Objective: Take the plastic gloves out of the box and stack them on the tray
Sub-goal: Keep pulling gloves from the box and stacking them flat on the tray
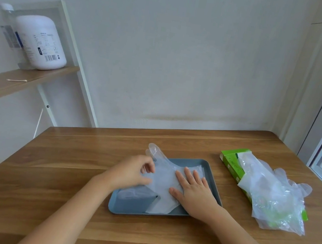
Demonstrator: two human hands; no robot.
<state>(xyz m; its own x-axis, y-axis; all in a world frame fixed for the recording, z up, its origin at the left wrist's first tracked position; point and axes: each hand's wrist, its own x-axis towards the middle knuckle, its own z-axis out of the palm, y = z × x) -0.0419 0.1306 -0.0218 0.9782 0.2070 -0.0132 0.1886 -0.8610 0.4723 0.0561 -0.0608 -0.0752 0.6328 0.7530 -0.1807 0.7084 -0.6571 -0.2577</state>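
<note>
A blue-grey tray (123,207) lies on the wooden surface (62,170), roughly central and in front of the person. One translucent plastic glove (164,186) lies spread across the tray, cuff end toward the near rim; its finger end projects over the far left rim and stands slightly raised off the surface. The left hand (134,172) is at the glove's left edge, over the tray's left rim: the grip is curled, thumb and fingers pinching the film there. The right hand (194,190) lies flat on the right half of the glove, grip spread, fingers straight and pressing the film down onto the tray. A second layer of film appears to lie beneath the glove near the tray's left side; whether it is a separate glove cannot be told. To the right of the tray and clear of it, a green box (230,162) lies on its side on the surface. A bunch of gloves (273,197) spills from its opening and drapes over the box and onto the surface toward the right edge. On the wall (186,53) to the left, a wooden shelf (27,80) carries a white bottle (41,43) and a cotton swab (17,80).
</note>
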